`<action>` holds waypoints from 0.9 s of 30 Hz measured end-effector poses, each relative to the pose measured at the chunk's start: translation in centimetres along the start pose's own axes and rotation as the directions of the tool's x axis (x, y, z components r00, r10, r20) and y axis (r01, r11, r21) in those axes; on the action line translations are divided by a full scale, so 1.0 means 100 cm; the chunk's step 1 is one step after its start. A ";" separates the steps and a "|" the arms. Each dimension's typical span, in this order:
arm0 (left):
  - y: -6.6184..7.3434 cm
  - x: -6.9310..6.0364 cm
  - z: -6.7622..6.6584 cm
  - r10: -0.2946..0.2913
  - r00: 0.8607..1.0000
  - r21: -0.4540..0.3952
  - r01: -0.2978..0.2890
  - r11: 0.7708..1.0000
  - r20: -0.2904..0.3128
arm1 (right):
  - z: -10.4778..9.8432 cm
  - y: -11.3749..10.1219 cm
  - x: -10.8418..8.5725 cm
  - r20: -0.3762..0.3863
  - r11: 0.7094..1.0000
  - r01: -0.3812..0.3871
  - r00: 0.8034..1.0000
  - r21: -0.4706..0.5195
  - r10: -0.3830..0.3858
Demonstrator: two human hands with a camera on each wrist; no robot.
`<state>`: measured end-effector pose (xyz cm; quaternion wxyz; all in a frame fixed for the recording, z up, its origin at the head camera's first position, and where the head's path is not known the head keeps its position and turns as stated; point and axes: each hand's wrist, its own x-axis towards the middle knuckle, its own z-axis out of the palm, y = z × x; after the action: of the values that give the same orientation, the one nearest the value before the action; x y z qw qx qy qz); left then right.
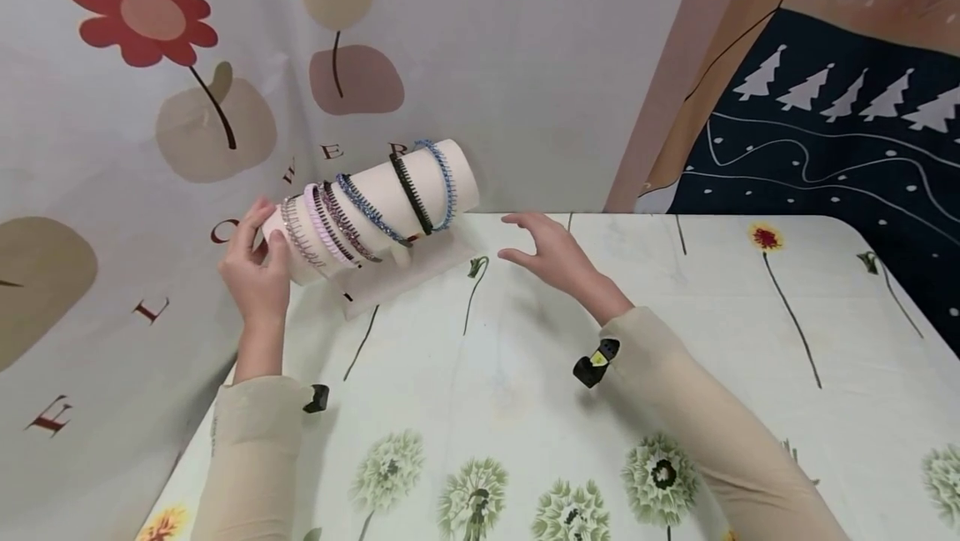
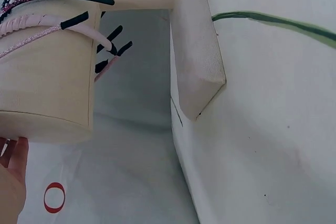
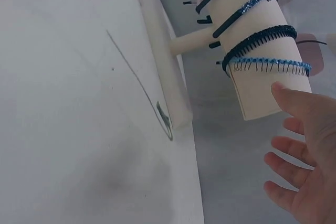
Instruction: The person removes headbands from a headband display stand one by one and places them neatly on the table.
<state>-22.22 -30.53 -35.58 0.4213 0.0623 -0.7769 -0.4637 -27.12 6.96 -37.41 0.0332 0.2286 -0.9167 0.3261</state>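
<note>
A cream headband display stand (image 1: 462,177) has a padded roll on a short post, set on a flat base (image 1: 435,267). Several toothed headbands circle the roll: a light blue one (image 1: 450,182), a dark green one (image 1: 408,191), a glittery blue one (image 1: 371,212), a pink glitter one (image 1: 347,228) and a lilac one (image 1: 321,228) among them. At the roll's left end, my left hand (image 1: 258,270) grips the edge with bent thumb and fingers. My right hand (image 1: 551,253), fingers spread and holding nothing, is apart from the roll's right end.
The stand is at the back edge of a table (image 1: 510,374) with a flower-printed cover. Behind it hangs a pale printed cloth (image 1: 525,66). A dark cloth with white trees (image 1: 825,166) hangs at the right.
</note>
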 end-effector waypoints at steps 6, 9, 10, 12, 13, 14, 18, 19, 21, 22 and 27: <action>-0.001 0.001 -0.001 -0.029 1.000 -0.064 0.028 0.998 -0.002 | 0.008 -0.009 0.006 -0.026 0.999 0.000 1.000 0.050 0.002; -0.006 0.003 -0.001 -0.022 1.000 -0.082 0.022 0.996 0.000 | 0.012 -0.013 0.010 -0.038 0.997 -0.006 0.999 0.072 0.008; -0.007 0.003 -0.001 -0.021 1.000 -0.086 0.021 0.996 0.002 | 0.013 -0.014 0.011 -0.041 0.996 -0.008 0.999 0.084 0.012; -0.009 0.003 -0.002 -0.022 1.000 -0.091 0.022 0.996 0.002 | 0.016 -0.016 0.013 -0.047 0.994 -0.009 0.999 0.107 0.014; -0.010 0.003 -0.002 -0.024 1.000 -0.092 0.024 0.995 0.001 | 0.018 -0.017 0.014 -0.048 0.993 -0.008 0.999 0.118 0.014; -0.010 0.003 -0.003 -0.025 1.000 -0.093 0.025 0.995 0.001 | 0.019 -0.018 0.015 -0.049 0.991 -0.008 0.999 0.130 0.015; -0.012 0.001 -0.003 -0.031 1.000 -0.100 0.030 0.995 0.000 | 0.026 -0.020 0.018 -0.052 0.987 -0.010 0.998 0.162 0.018; -0.012 0.001 -0.003 -0.030 1.000 -0.106 0.029 0.994 -0.002 | 0.028 -0.021 0.018 -0.053 0.986 -0.011 0.998 0.169 0.020; -0.013 0.000 -0.003 -0.027 1.000 -0.112 0.026 0.993 -0.007 | 0.031 -0.022 0.020 -0.057 0.983 -0.009 0.998 0.185 0.020; -0.014 0.000 -0.002 -0.024 1.000 -0.112 0.022 0.993 -0.011 | 0.032 -0.022 0.021 -0.060 0.981 -0.007 0.998 0.195 0.019; -0.015 0.003 0.000 -0.027 0.999 -0.096 0.025 0.995 -0.026 | 0.036 -0.027 0.026 -0.066 0.968 -0.010 0.997 0.251 0.027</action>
<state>-22.86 -31.48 -36.53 0.4283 0.0585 -0.7470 -0.5051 -27.95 1.85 -38.13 0.0327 0.2110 -0.8684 0.4474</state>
